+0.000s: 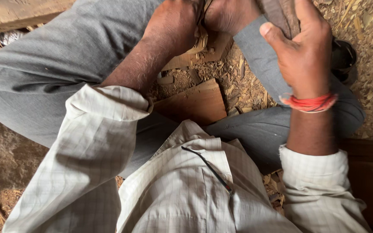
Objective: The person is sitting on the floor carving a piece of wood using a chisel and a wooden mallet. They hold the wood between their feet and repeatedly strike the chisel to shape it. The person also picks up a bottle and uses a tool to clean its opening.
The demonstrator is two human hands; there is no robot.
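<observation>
I sit cross-legged on a floor strewn with wood shavings. My right hand (307, 47), with a red thread band at the wrist, is shut around a worn brown wooden piece (281, 13) that runs out of the top of the view. My left hand (173, 21) reaches forward to the top edge, next to my bare foot (229, 15). Its fingers are hidden, so I cannot tell what it holds. Beneath it lies a pale carved wood piece (195, 56).
A flat reddish-brown board (195, 103) lies between my grey-trousered legs. A thick plank (14, 13) runs along the top left. A dark round object (344, 58) sits at the right. Shavings (368, 26) cover the floor.
</observation>
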